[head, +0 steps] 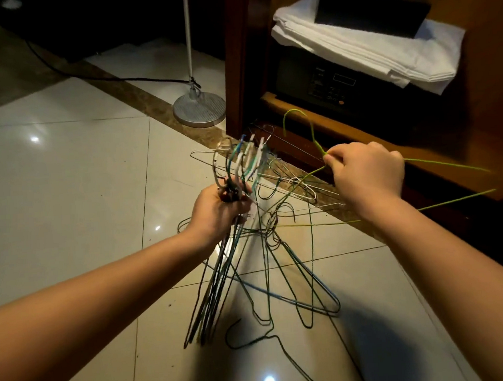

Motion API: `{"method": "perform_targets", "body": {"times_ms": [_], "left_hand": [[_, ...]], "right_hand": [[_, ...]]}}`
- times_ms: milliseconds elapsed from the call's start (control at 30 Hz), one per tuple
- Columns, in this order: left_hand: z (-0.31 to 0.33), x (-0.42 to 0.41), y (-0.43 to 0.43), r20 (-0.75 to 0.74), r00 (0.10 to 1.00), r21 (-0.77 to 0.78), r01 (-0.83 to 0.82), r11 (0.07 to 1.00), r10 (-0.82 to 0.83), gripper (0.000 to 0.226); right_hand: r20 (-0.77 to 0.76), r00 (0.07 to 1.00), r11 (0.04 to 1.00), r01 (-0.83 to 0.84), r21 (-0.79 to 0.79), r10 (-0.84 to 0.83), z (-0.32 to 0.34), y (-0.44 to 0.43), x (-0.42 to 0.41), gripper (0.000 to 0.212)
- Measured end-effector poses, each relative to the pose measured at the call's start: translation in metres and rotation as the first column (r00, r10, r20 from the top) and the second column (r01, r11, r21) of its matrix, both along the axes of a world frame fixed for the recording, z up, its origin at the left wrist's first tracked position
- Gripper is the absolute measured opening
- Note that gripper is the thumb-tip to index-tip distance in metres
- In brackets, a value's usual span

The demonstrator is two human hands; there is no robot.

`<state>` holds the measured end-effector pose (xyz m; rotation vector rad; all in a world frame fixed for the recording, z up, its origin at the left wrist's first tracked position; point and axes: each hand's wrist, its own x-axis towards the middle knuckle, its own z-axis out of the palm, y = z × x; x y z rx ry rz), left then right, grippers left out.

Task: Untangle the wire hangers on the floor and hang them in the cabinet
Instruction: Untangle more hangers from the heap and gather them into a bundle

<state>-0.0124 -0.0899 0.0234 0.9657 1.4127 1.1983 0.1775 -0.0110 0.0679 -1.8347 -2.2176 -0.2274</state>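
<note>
Untangling half done: my left hand [219,211] clamps a bunch [242,164], my right hand [366,176] pinches a green hanger [316,141]; loose hangers [295,276] lie tangled on the floor [65,179], none seemingly hung.

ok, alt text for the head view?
A person's left hand grips a bunch of wire hangers above a tiled floor; the right hand pinches a green hanger at its neck. Below, loose hangers lie tangled, before an open wooden cabinet holding a safe and folded white cloth.
</note>
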Motion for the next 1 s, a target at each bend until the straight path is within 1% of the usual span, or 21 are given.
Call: {"method": "perform_targets", "body": {"times_ms": [33,133,267,367,467,600,667,767,800,833,900,967,1000], "left_hand": [[-0.001,-0.004,0.001,0.014,0.999,0.003,-0.037,0.999,0.037,0.017],[-0.003,-0.015,0.004,0.119,0.981,0.012,-0.153,0.988,0.151,0.014],[-0.009,-0.019,0.005,0.108,0.968,0.002,-0.226,0.974,0.225,0.022],[-0.011,-0.014,0.002,0.133,0.965,-0.021,-0.225,0.974,0.226,0.024],[-0.012,-0.010,0.000,0.164,0.964,-0.026,-0.206,0.978,0.208,0.021],[-0.011,-0.006,-0.004,0.259,0.953,-0.009,-0.160,0.987,0.157,0.018],[-0.011,-0.002,-0.006,0.274,0.955,0.007,-0.118,0.993,0.112,0.017],[-0.015,-0.001,-0.006,0.277,0.958,0.020,-0.086,0.996,0.077,0.019],[-0.017,-0.002,-0.006,0.280,0.957,0.023,-0.092,0.996,0.082,0.019],[-0.019,-0.004,-0.007,0.270,0.958,0.018,-0.099,0.995,0.091,0.020],[-0.023,-0.009,-0.008,0.235,0.966,-0.008,-0.108,0.994,0.106,0.022],[-0.028,-0.016,-0.009,0.246,0.966,-0.020,-0.079,0.997,0.082,0.027],[-0.030,-0.019,-0.010,0.262,0.963,-0.021,-0.058,0.998,0.061,0.031]], "right_hand": [[-0.002,1.000,1.000,0.012,-0.004,-0.013,0.000,0.001,0.004,0.030],[-0.037,0.998,0.998,0.047,-0.047,-0.049,-0.004,0.002,0.012,0.031],[-0.098,0.995,0.995,0.015,-0.102,-0.025,-0.014,-0.005,0.002,0.030],[-0.195,0.981,0.992,-0.034,-0.123,0.010,-0.020,-0.012,-0.014,0.029],[-0.275,0.961,0.984,-0.084,-0.157,0.038,-0.027,-0.023,-0.030,0.028],[-0.356,0.931,0.970,-0.159,-0.186,0.084,-0.033,-0.037,-0.050,0.027],[-0.447,0.890,0.947,-0.219,-0.234,0.095,-0.039,-0.045,-0.060,0.026],[-0.657,0.753,0.895,-0.322,-0.308,0.044,-0.048,-0.054,-0.075,0.024],[-0.691,0.722,0.883,-0.342,-0.323,0.027,-0.051,-0.055,-0.079,0.022],[-0.697,0.717,0.873,-0.359,-0.329,0.032,-0.052,-0.056,-0.081,0.021],[-0.660,0.745,0.859,-0.396,-0.325,0.094,-0.056,-0.057,-0.083,0.022],[-0.599,0.780,0.845,-0.435,-0.311,0.180,-0.059,-0.058,-0.082,0.024],[-0.545,0.805,0.838,-0.451,-0.307,0.233,-0.060,-0.059,-0.082,0.024]]}}
